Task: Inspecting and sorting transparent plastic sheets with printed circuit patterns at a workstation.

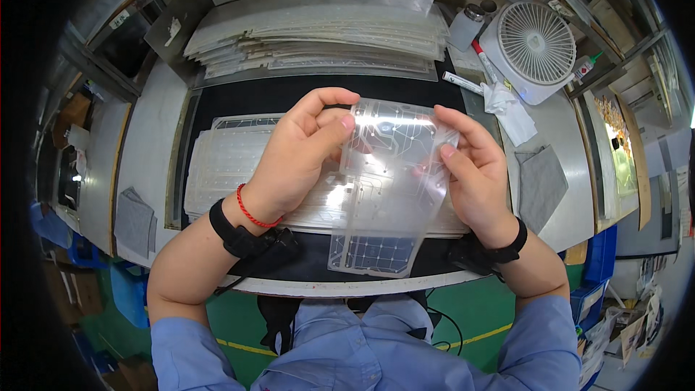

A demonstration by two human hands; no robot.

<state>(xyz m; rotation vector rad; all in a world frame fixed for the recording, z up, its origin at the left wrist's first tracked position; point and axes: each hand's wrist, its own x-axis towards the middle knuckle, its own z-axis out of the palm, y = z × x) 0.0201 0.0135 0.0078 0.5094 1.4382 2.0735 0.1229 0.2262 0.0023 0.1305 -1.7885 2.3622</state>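
Observation:
A clear plastic film sheet [387, 188] with printed silvery circuit lines hangs between my hands, its lower end over the near edge of the bench. My left hand [322, 127] pinches its upper left edge between thumb and fingers. At the upper right edge, my right hand [470, 163] grips the same sheet, thumb in front and fingers behind. Light glares off the film and blurs some of its pattern. Under and behind it, a stack of similar clear sheets [232, 163] lies on the black mat [217, 98], partly hidden by my hands.
At the back, a large pile of sheets [311, 29] rests on a metal plate. To the right stand a white fan [536, 43], a bottle [467, 27], a white marker [463, 84] and crumpled tissue [510, 112]. Grey cloths lie right [539, 181] and left [135, 221].

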